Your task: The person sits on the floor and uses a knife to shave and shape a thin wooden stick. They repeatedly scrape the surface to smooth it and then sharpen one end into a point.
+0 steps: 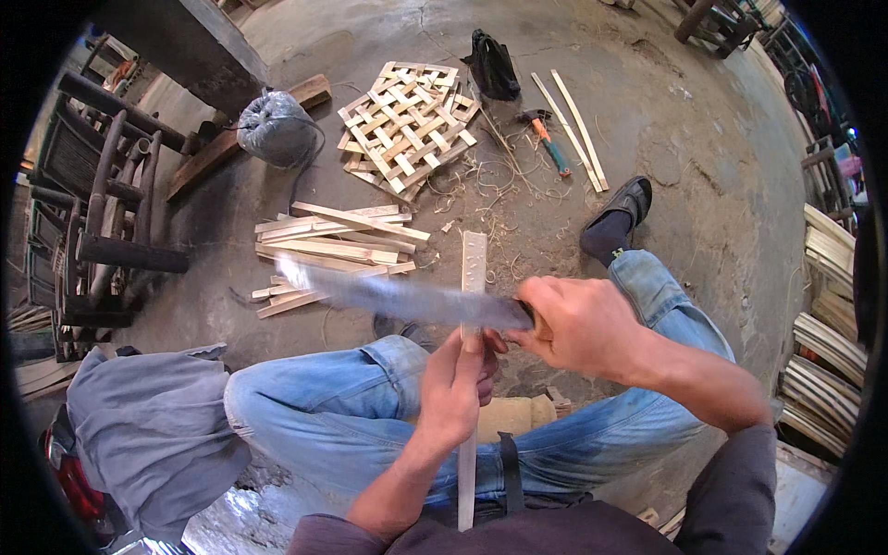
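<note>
My left hand (453,384) is closed round a flat, pale strip of split bamboo or wood (474,254), which runs from my lap away from me. In my right hand (583,328) is the dark handle of a long-bladed knife (398,298). Its blade, blurred by motion, lies across the strip just beyond my left fingers and points left. Beyond the blade, a pile of similar pale strips (333,245) rests on the floor to the left.
Woven lattice panels (407,125) lie stacked ahead, beside a black bag (492,65), a hammer (548,141) and two long strips (578,129). A wrapped grey bundle (276,128) and dark wooden chairs (120,203) stand left. Bundled slats (823,370) line the right side.
</note>
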`<state>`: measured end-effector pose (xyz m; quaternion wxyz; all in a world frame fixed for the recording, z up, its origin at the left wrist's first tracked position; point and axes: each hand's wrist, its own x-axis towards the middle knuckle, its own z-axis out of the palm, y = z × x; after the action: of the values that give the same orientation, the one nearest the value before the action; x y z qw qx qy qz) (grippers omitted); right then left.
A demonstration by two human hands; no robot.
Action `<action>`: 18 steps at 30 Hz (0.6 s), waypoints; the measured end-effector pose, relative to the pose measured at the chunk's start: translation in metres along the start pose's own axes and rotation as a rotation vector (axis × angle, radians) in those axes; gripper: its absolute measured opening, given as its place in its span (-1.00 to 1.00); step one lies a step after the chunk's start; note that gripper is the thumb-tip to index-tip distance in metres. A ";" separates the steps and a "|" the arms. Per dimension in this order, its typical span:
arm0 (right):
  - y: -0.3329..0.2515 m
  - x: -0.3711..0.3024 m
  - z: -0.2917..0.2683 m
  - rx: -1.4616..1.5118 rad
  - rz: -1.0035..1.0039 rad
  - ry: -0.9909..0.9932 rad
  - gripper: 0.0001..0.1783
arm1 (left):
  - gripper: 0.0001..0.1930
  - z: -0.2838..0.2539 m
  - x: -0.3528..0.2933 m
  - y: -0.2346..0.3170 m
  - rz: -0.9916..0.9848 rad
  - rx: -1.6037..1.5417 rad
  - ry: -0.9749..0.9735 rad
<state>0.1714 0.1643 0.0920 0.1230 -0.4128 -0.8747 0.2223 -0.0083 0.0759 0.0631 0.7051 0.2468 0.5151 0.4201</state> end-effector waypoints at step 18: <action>0.041 -0.001 -0.017 -0.474 -0.157 0.078 -0.86 | -0.66 0.016 0.009 -0.001 -0.036 0.018 -0.091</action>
<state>0.2064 0.1920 0.0868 0.0735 -0.3693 -0.9263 -0.0153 0.0076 0.0844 0.0630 0.7331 0.2625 0.4906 0.3911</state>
